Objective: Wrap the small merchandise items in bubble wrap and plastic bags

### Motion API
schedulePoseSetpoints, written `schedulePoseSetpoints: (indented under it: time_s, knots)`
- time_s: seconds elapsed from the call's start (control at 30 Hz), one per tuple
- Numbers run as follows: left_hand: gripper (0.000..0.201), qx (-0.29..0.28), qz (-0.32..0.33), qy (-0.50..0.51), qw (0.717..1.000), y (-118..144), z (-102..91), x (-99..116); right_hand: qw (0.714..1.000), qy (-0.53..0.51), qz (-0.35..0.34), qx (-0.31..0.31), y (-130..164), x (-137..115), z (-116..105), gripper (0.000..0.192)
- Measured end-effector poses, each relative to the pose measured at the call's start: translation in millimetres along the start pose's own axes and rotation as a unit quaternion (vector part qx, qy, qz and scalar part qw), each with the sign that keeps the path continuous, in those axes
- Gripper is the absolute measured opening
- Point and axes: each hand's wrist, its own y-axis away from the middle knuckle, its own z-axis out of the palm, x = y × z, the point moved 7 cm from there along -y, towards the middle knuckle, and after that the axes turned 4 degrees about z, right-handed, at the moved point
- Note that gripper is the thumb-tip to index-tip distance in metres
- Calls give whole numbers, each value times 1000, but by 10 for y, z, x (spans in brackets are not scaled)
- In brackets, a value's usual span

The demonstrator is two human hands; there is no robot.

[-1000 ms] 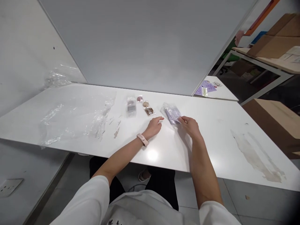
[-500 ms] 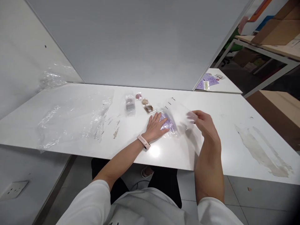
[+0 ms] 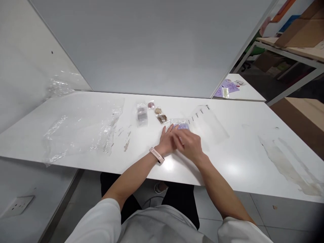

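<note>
My left hand [image 3: 167, 141], with a pale pink band on the wrist, lies flat on the white table at the near edge of a purple item in a clear bag [image 3: 182, 126]. Its visible fingers are stretched out; the rest are covered by the other hand. My right hand [image 3: 189, 143] is over the left fingers and the near part of the purple bag. Its fingers are bent and blurred, and what they hold, if anything, is hidden. A translucent plastic bag [image 3: 211, 128] with a row of black marks along one edge lies just beyond and right of this hand.
Behind my hands lie small clear packets: one with grey pieces [image 3: 142, 115], a reddish round one [image 3: 151, 105], a gold round one [image 3: 158, 111] and a brown square one [image 3: 162, 118]. Large clear plastic wrap [image 3: 81, 125] spreads at left. A cardboard box [image 3: 301, 118] stands right.
My right hand has let go of the translucent bag, which now lies flat on the table, and has moved left over my left hand and the purple bag.
</note>
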Motion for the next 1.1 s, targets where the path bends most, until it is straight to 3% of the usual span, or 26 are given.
schedulePoseSetpoints:
  time_s: [0.03,0.1,0.2,0.27,0.4,0.47,0.53,0.6,0.67,0.73,0.8,0.9,1.0,1.1]
  knots:
    - [53,-3,2,2,1000,-1,6,-5,996,29,86,-24,-19,234,18,24]
    - [54,-8,10,9,1000,-3,16,-8,960,85,253,-80,15,735,12,26]
    - [54,-2,12,36,999,-2,20,-34,904,104,377,-170,123,1200,20,27]
    - [53,0,10,75,997,0,23,-58,901,54,383,-195,143,1256,65,34]
    - [54,26,-10,223,974,18,-53,-102,892,-135,379,-204,148,1081,184,45]
    - [57,44,-23,349,936,29,-121,-105,874,-244,376,-185,129,965,196,48]
    - [57,48,-39,484,873,31,-162,-101,859,-339,345,-168,79,840,178,50]
    - [56,28,-55,581,811,26,-157,-97,858,-391,288,-168,19,711,153,49]
    - [57,-16,-65,623,780,24,-119,-105,863,-402,235,-197,-7,606,167,44]
    - [60,-36,-83,606,790,34,-95,-186,862,-387,220,-242,20,577,232,37]
    - [74,-6,-113,532,839,50,-122,-345,857,-363,244,-272,75,645,304,34]
    - [81,52,-142,370,917,75,-219,-516,868,-301,300,-257,138,847,331,30]
    - [74,92,-138,229,959,81,-312,-503,894,-223,317,-225,154,999,299,24]
    - [62,188,-75,122,972,105,-496,-330,911,-176,311,-208,152,1060,295,20]
